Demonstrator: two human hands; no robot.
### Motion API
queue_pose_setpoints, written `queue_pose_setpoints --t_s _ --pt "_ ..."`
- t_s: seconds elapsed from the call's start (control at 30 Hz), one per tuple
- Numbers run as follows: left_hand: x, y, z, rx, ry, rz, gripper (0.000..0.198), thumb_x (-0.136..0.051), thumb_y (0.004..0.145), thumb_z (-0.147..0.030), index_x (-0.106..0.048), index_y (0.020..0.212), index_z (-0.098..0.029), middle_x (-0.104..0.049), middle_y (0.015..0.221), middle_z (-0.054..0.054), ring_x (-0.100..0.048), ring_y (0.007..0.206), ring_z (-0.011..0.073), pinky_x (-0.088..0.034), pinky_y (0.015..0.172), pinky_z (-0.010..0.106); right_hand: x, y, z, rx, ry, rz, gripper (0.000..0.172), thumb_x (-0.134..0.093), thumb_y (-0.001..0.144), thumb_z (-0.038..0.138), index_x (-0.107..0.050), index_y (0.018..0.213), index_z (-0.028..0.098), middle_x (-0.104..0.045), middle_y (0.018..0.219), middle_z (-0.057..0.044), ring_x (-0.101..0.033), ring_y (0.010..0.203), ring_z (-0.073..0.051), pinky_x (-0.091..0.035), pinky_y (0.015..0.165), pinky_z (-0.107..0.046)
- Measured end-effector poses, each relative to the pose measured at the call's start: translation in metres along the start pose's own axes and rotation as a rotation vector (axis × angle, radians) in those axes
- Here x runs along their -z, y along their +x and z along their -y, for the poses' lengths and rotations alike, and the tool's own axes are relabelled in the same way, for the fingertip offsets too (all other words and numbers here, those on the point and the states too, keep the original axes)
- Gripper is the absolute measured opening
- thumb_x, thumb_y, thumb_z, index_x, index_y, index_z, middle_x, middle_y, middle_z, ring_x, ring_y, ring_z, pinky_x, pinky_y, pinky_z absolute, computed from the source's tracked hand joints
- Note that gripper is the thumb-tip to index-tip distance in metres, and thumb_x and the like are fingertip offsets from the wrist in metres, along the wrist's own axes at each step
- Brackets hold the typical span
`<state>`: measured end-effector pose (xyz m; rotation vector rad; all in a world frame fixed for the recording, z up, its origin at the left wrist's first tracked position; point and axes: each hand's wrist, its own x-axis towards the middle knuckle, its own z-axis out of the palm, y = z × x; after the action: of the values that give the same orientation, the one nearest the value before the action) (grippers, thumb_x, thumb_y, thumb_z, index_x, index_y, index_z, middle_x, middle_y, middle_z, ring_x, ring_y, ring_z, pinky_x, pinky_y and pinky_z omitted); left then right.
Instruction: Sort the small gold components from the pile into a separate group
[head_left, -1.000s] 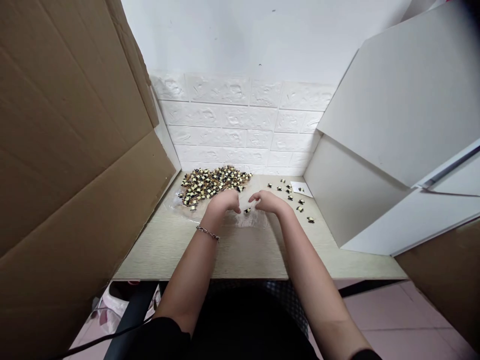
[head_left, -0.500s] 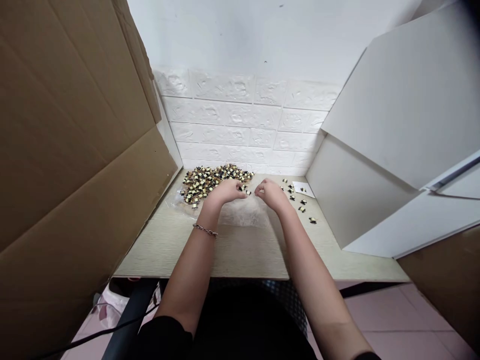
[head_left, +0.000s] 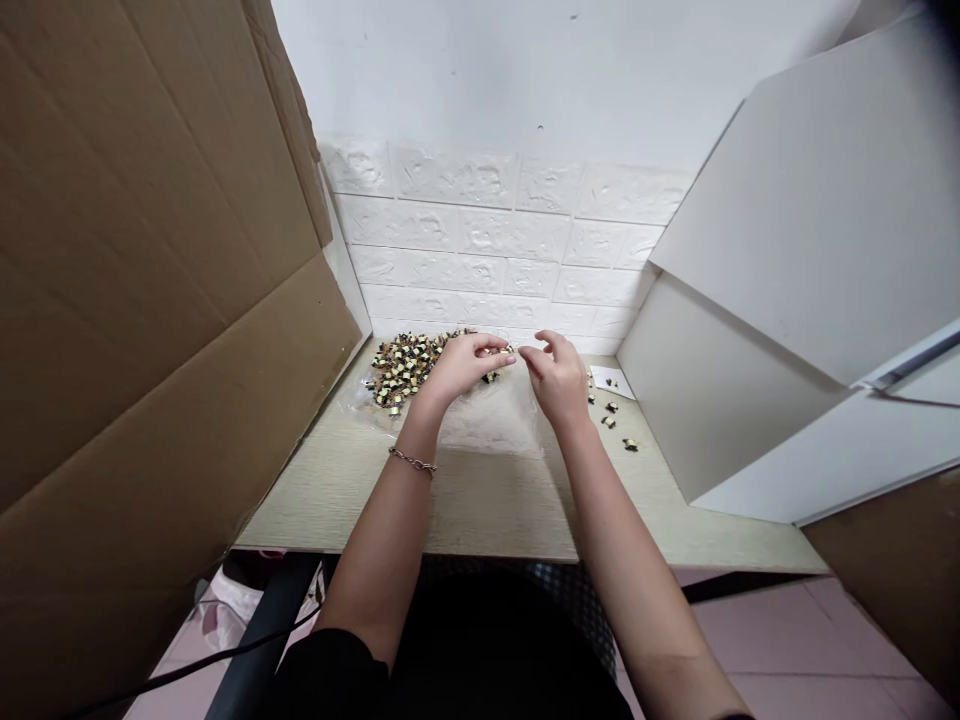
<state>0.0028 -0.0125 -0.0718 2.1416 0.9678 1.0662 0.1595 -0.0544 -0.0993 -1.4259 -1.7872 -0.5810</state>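
A heap of small black-and-yellow parts lies on a clear plastic sheet at the back left of the pale wooden table. My left hand, with a chain bracelet on the wrist, is raised just right of the heap, its fingers pinched on one small part. My right hand faces it, fingertips pinched close to the same part. Whether both hands grip it I cannot tell. A few loose parts lie scattered to the right of my right hand.
A brown cardboard wall closes off the left side. White panels stand on the right. A white brick-pattern wall is behind the table. A small white paper lies at the back right. Pink floor tiles show below.
Both hands have risen off the table and moved back toward the wall, coming together. The small part that lay between them is now held up at the fingertips.
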Motion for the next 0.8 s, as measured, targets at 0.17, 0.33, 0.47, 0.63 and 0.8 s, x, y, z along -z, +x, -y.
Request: queue_pose_setpoints --t_s 0.17,0.33,0.47,0.63,0.8 --pt "-0.002 -0.001 -0.003 -0.008 -0.078 -0.005 0.035 -0.06 0.065 -0.041 -0.064 0.088 -0.015 -0.064 0.074 0.002 -0.054 0.064 0.0107 -0.041 0.059 0.021 0.001 -0.001 0.0 -0.052 0.052 -0.047 0.033 -0.031 0.085 0.028 -0.062 0.094 0.025 -0.053 0.11 -0.006 -0.048 0.086 -0.019 -0.037 0.076 -0.032" --pt "-0.002 -0.003 -0.009 -0.109 0.062 -0.1 0.03 -0.063 0.064 -0.036 -0.065 0.087 -0.016 -0.063 0.075 0.001 -0.054 0.067 0.0107 -0.042 0.064 0.022 0.001 -0.001 0.0 -0.08 0.093 -0.064 0.031 -0.033 0.084 0.031 -0.061 0.094 0.026 -0.053 0.107 -0.005 -0.049 0.078 -0.016 -0.038 0.074 -0.03" --pt "-0.002 -0.006 -0.013 -0.244 0.207 -0.155 0.021 -0.061 0.069 -0.03 -0.064 0.086 -0.018 -0.064 0.083 0.001 -0.055 0.075 0.0117 -0.041 0.072 0.023 0.001 -0.001 0.001 -0.054 0.056 -0.128 0.029 -0.034 0.084 0.031 -0.061 0.092 0.025 -0.054 0.104 -0.005 -0.049 0.075 -0.014 -0.039 0.073 -0.027" --pt "-0.004 -0.006 -0.013 -0.358 0.386 -0.205 0.022 -0.054 0.075 -0.03 -0.062 0.092 -0.018 -0.063 0.09 0.003 -0.055 0.086 0.0142 -0.04 0.08 0.025 0.0 -0.001 0.001 -0.045 0.082 -0.158 0.028 -0.036 0.084 0.03 -0.061 0.094 0.023 -0.054 0.098 -0.008 -0.05 0.077 -0.014 -0.039 0.073 -0.028" --pt "-0.006 -0.006 -0.009 -0.457 0.525 -0.222 0.027 -0.052 0.077 -0.032 -0.059 0.097 -0.017 -0.063 0.092 0.005 -0.054 0.088 0.016 -0.039 0.081 0.028 0.0 -0.001 0.001 -0.075 0.113 -0.177 0.026 -0.037 0.083 0.029 -0.061 0.092 0.023 -0.053 0.093 -0.007 -0.051 0.078 -0.014 -0.04 0.073 -0.028"
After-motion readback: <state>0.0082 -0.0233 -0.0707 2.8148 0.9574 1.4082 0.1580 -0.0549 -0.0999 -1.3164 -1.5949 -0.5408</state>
